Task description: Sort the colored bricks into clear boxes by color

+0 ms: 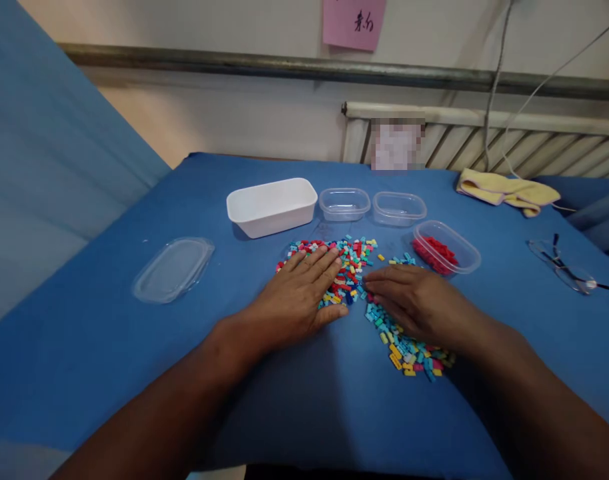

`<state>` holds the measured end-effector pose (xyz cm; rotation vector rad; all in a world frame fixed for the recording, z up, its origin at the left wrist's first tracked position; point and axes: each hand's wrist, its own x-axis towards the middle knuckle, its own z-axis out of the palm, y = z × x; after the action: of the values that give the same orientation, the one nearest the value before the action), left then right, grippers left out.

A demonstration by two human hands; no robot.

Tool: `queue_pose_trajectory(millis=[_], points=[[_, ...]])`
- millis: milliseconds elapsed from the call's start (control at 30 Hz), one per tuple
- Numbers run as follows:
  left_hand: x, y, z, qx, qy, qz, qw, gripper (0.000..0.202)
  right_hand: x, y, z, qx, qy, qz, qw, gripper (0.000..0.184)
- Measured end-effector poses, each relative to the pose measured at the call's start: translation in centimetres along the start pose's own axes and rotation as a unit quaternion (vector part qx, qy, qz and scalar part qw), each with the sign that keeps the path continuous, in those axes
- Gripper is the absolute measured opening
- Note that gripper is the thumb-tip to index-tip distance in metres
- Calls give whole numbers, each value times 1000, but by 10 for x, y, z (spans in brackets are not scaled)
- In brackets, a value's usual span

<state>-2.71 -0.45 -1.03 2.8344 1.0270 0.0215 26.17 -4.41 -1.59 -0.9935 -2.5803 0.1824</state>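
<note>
My left hand (pixel 303 291) lies flat, fingers stretched, on a pile of small coloured toy bricks (pixel 360 252). To its right, my right hand (pixel 409 297) reaches down with its fingers close together and bent, the tips at the bricks between the two hands. Its thumb is mostly hidden, and I cannot make out what is in the fingertips; a red or pink bit shows near them. A second spread of bricks (pixel 409 350), mostly light blue and yellow, lies under and below the right hand. Just beyond it, a clear tub (pixel 465 257) holds red bricks (pixel 437 255).
Behind the pile stand a white tub (pixel 273 212) and two clear tubs, one left (pixel 344 205) and one right (pixel 399 209). Clear lids (pixel 173 270) lie at left. Glasses (pixel 564 267) and a yellow cloth (pixel 507 190) are at right on the blue tabletop (pixel 284 413).
</note>
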Motion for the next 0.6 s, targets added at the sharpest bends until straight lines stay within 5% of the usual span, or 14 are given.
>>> queue_pose_trajectory(millis=[167, 367, 600], points=[[0, 5, 2, -3, 12, 73, 997, 73, 1, -1, -5, -19, 18, 30, 999, 20], [1, 2, -1, -4, 32, 51, 998, 67, 8, 1, 8, 43, 44, -7, 998, 47], [3, 7, 0, -16, 41, 75, 996, 62, 6, 1, -1, 5, 29, 30, 999, 31]])
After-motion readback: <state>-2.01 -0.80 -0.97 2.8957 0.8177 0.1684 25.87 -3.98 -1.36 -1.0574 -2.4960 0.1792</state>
